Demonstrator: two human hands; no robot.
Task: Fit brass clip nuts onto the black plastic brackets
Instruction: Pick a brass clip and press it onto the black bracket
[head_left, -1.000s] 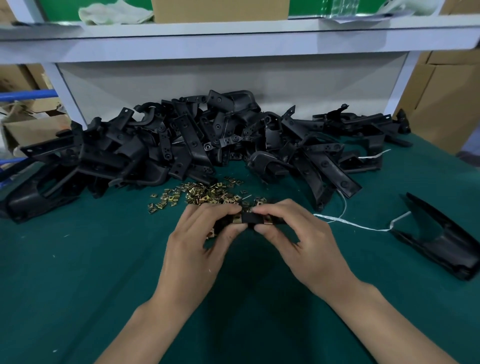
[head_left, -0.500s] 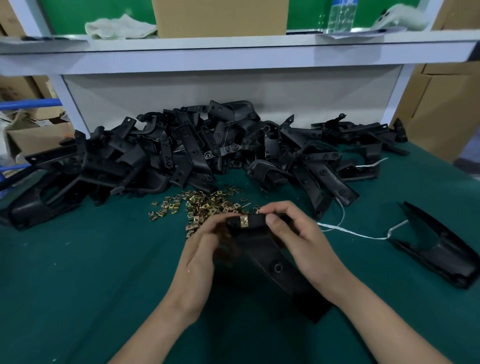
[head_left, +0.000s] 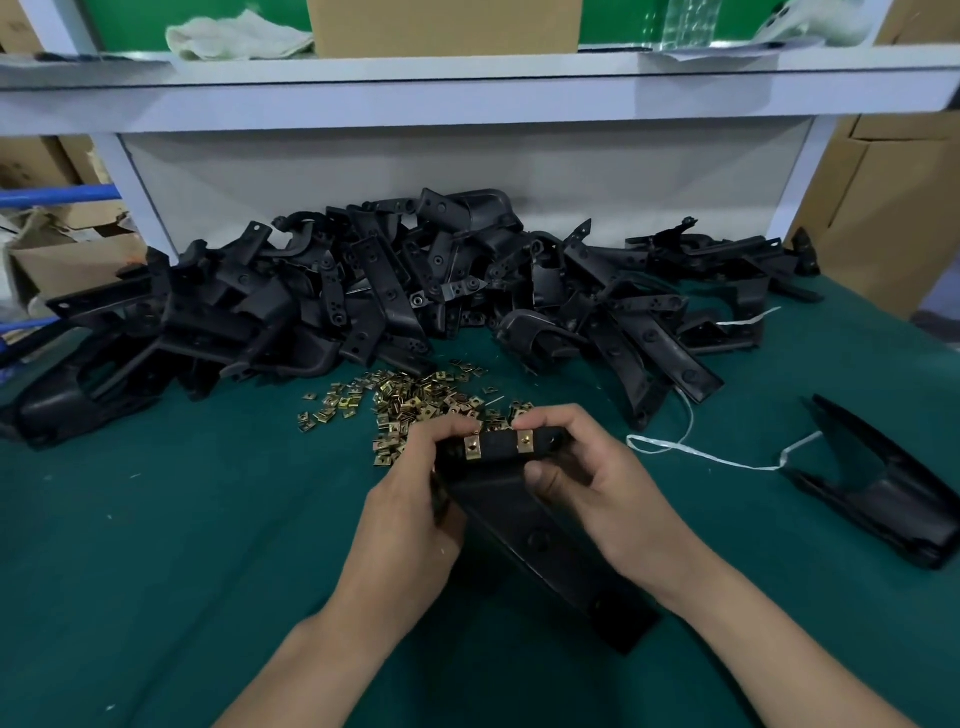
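The left hand (head_left: 410, 514) and the right hand (head_left: 597, 499) are together holding one black plastic bracket (head_left: 519, 514) above the green bench (head_left: 156, 545), near its front centre. The left fingers (head_left: 441, 434) are curling over the bracket's upper left end and gripping it. The right fingers (head_left: 561, 423) are curling over the upper right end, with the thumb pressing on the bracket's face. Two brass clip nuts, one to the left (head_left: 472, 447) and one to the right (head_left: 525, 441), are sitting clipped over the bracket's top edge, between the two sets of fingers. The bracket's long body is slanting down towards the person's right. A scatter of loose clip nuts (head_left: 415, 400) is lying on the bench just beyond the hands. Behind it, a heap of black brackets (head_left: 363, 301) is lying along the back panel. A separate black part (head_left: 878, 483) is resting well apart at the right, with a white string (head_left: 696, 454) trailing between it and the heap.
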